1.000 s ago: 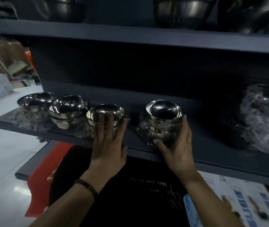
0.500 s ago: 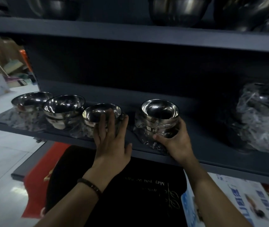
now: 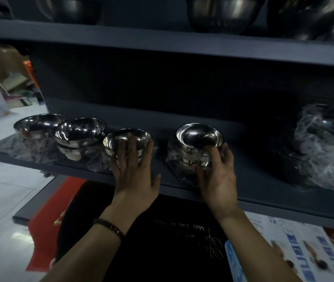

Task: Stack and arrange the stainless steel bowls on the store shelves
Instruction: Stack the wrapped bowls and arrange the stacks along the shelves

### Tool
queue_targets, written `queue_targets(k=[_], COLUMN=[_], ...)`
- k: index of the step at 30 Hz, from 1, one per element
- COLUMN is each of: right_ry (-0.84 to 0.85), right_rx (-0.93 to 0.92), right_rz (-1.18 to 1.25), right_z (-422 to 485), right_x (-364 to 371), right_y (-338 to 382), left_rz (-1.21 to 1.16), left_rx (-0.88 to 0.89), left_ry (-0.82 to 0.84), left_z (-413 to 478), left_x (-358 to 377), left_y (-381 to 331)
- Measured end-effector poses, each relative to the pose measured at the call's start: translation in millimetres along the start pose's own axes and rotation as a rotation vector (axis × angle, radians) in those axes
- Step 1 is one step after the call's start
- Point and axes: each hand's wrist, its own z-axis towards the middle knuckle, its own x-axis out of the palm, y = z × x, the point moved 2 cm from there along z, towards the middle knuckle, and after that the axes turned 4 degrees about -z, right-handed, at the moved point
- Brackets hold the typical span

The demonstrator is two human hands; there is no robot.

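Observation:
Several short stacks of shiny steel bowls stand in a row on the dark shelf [image 3: 263, 180]. From the left: a first stack [image 3: 38, 127], a second stack [image 3: 78, 133], a third stack [image 3: 125, 139] and a fourth stack [image 3: 199, 137] set apart to the right. My left hand [image 3: 135, 171] lies flat with spread fingers against the front of the third stack. My right hand [image 3: 219, 176] curls around the front right side of the fourth stack, which sits on crumpled clear plastic.
A bundle wrapped in clear plastic [image 3: 324, 147] sits at the shelf's right end. Larger steel bowls [image 3: 223, 13] stand on the upper shelf [image 3: 162, 39]. Below are a lower shelf edge [image 3: 38, 200], a red mat [image 3: 48, 220] and printed boxes [image 3: 304, 251].
My right hand has slid from the fourth stack's right side round toward its front. The view has shifted slightly. My left hand stays on the third stack.

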Motion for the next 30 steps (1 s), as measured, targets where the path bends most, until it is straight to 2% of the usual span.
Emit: queue_targets(k=[14,30], right_ry=[0.011,0.095], right_rx=[0.042,-0.034], right_rz=[-0.004,0.14], right_z=[-12,-36], right_x=[4,26], right_y=[42,50], left_rz=[0.046,0.023], left_rx=[0.028,0.039], left_ry=[0.024,0.043], left_z=[-3,-5], left_x=[-1,-4], left_y=[9,13])
